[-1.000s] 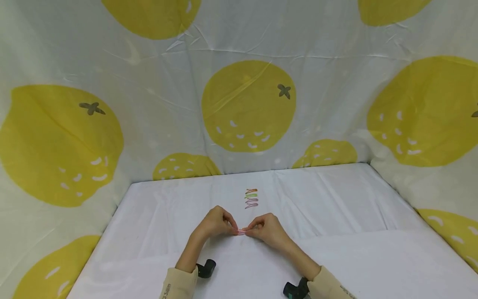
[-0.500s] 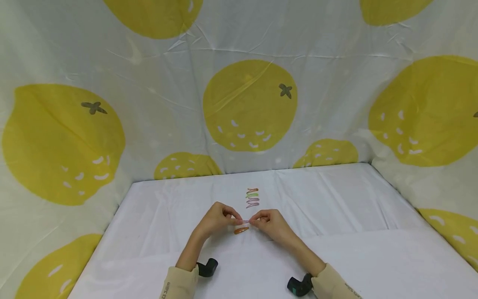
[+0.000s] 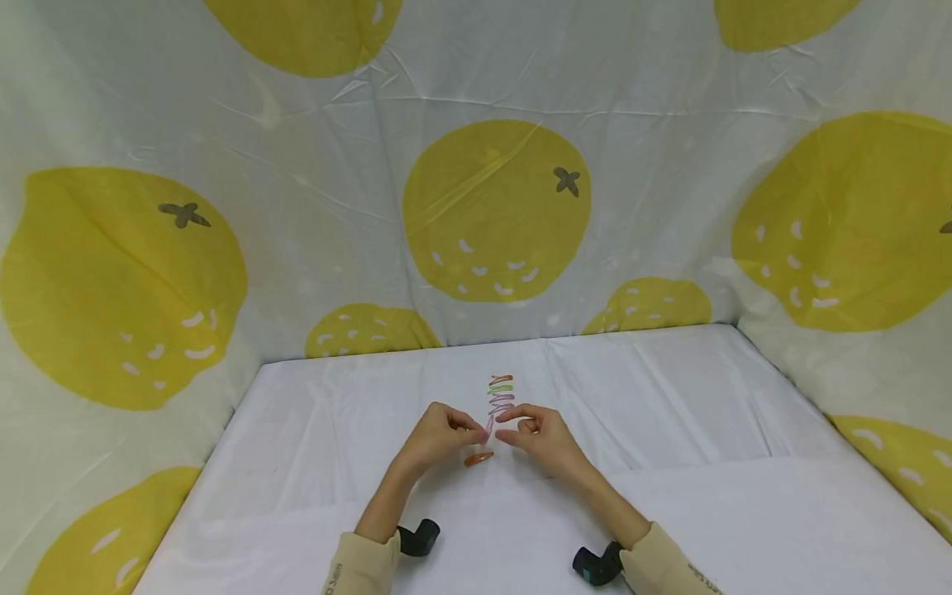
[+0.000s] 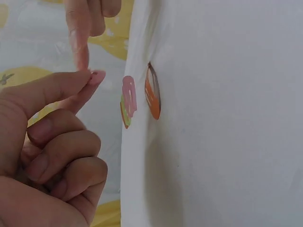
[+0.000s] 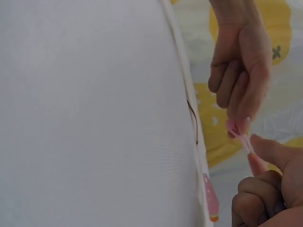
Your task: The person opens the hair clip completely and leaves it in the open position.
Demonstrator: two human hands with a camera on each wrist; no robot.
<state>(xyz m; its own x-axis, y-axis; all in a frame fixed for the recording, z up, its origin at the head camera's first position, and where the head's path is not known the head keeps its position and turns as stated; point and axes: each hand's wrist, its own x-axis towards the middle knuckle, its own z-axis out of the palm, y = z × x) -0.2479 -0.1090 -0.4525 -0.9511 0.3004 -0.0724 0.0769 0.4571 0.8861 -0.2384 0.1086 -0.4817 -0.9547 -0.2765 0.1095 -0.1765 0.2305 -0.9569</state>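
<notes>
My left hand (image 3: 442, 431) pinches a pink snap hair clip (image 3: 489, 426) between thumb and forefinger, and the clip points up and away in the head view. The left wrist view shows one rounded end of this pink clip (image 4: 97, 77) sticking out past the fingertips. My right hand (image 3: 549, 440) is just to the right, its thumb and forefinger spread apart beside the clip. In the right wrist view the free end of the clip (image 5: 242, 139) reaches toward the right thumb and forefinger tips. An orange hair clip (image 3: 478, 459) lies on the table below the hands.
Beyond the hands several clips lie in a column on the white cloth: an orange clip (image 3: 502, 378) farthest, then a green clip (image 3: 501, 388), then pink clips (image 3: 502, 406). A lemon-print curtain (image 3: 491, 215) encloses the back and sides of the white table (image 3: 669, 397).
Both hands have moved slightly forward with the pink clip, uncovering the near orange clip. The pink clip has turned from lying crosswise to pointing away, and the right fingers have spread off it.
</notes>
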